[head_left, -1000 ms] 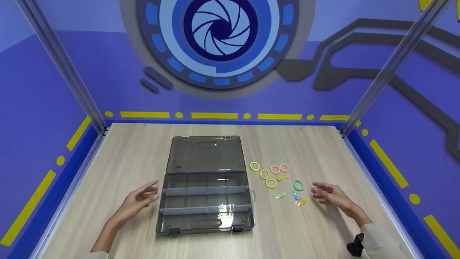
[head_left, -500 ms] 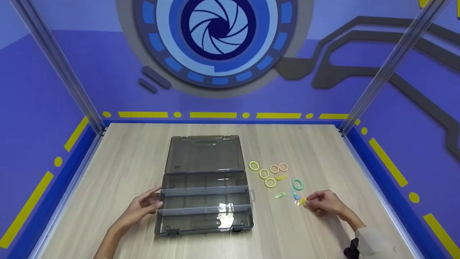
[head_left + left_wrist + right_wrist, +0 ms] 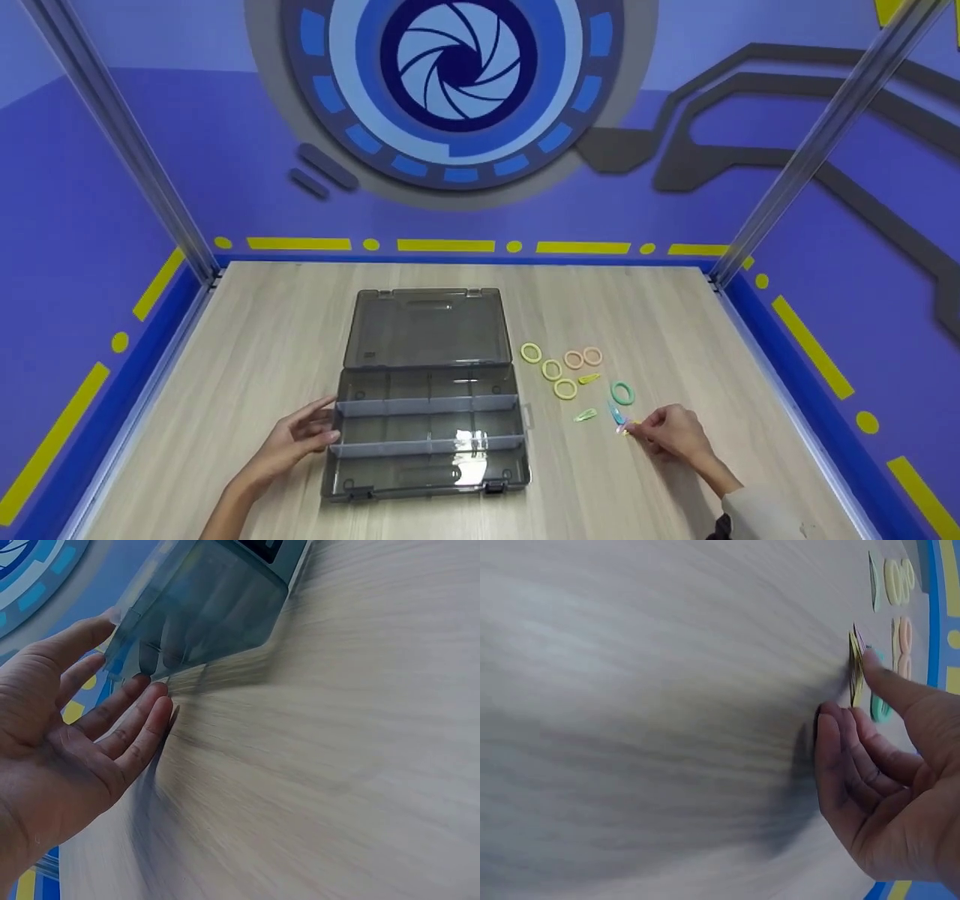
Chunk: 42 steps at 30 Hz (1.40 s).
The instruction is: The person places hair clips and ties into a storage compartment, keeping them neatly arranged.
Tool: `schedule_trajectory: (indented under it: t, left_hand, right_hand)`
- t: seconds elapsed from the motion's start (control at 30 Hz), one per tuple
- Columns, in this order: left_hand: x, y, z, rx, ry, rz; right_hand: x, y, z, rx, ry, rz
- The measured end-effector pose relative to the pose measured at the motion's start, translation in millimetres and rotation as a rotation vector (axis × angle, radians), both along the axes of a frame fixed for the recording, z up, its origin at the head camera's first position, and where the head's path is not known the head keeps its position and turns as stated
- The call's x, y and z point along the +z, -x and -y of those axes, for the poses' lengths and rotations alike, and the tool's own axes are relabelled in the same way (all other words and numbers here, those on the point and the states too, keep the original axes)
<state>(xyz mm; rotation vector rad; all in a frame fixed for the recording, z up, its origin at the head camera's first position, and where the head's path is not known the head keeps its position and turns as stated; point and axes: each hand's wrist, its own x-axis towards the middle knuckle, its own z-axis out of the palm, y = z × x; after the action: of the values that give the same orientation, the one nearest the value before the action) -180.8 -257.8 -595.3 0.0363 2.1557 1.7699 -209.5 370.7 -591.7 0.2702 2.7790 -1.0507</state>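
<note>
The grey see-through compartment box (image 3: 426, 475) lies on the table with its lid (image 3: 427, 330) folded back. Against its left side rests my left hand (image 3: 281, 450), fingers extended; the left wrist view shows this hand (image 3: 82, 727) with its fingertips at the box wall (image 3: 217, 615). My right hand (image 3: 675, 436) is at the small hair clips right of the box. In the right wrist view, this hand (image 3: 900, 787) pinches a yellow clip (image 3: 854, 682) between thumb and a finger. A blue clip (image 3: 616, 414) and a pink-purple one (image 3: 621, 428) lie beside the fingertips.
Between box and right hand lie yellow rings (image 3: 552, 370), two peach rings (image 3: 574, 360), a green ring (image 3: 622, 393), a pale green clip (image 3: 586, 415) and another yellow clip (image 3: 589, 379). Blue walls (image 3: 225, 165) and metal posts (image 3: 810, 165) bound the table (image 3: 262, 322).
My left hand has moved right to touch the box's side. My right hand has come down and left onto the clips, its thumb and finger closing at the yellow one.
</note>
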Motion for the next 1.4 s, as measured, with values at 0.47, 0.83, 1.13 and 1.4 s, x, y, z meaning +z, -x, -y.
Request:
schedule_trajectory:
  t: [0.47, 0.83, 1.13, 1.4]
  left_hand:
    - [-4.3, 1.7, 0.0, 0.014, -0.014, -0.001]
    - [0.6, 3.8, -1.7, 0.017, -0.053, 0.046]
    - [-0.1, 5.3, -2.7, 0.020, -0.067, 0.045]
    - [-0.8, 4.3, -0.7, 0.010, -0.045, 0.047]
  right_hand:
    - [2.6, 10.6, 4.7, -0.054, -0.008, -0.031]
    - [6.1, 14.7, 8.9, -0.013, -0.061, -0.089]
    - [9.3, 14.6, 10.9, -0.031, -0.014, -0.076]
    - [7.6, 13.3, 9.9, -0.090, 0.175, 0.037]
